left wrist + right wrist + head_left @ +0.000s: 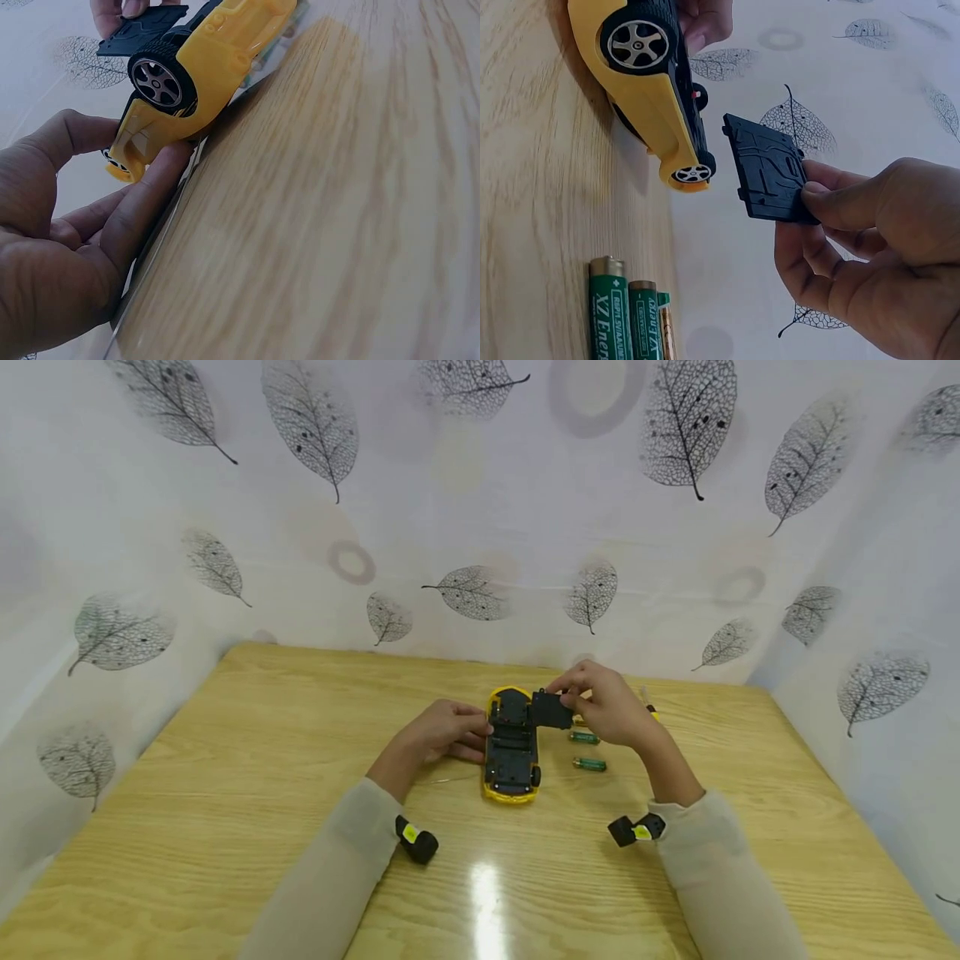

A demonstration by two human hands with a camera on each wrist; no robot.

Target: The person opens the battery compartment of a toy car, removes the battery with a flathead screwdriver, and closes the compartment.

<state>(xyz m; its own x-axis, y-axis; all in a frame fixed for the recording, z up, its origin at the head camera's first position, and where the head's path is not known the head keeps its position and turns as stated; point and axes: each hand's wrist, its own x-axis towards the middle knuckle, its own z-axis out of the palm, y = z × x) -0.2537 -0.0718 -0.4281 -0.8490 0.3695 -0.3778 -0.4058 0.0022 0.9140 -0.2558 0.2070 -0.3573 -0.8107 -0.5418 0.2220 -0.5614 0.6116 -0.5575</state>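
Note:
A yellow toy car lies upside down on the table, its black underside and battery compartment facing up. My left hand grips the car's left side; in the left wrist view its thumb is on the underside and its fingers lie along the yellow body. Just right of the car, my right hand pinches a black battery cover between thumb and fingers. The cover is held up, tilted and apart from the car in the right wrist view. Green batteries lie on the table below the right hand.
Behind the right hand lies a partly hidden tool with a yellow and black handle. A thin metal rod lies left of the car. A leaf-print cloth stands behind the wooden table.

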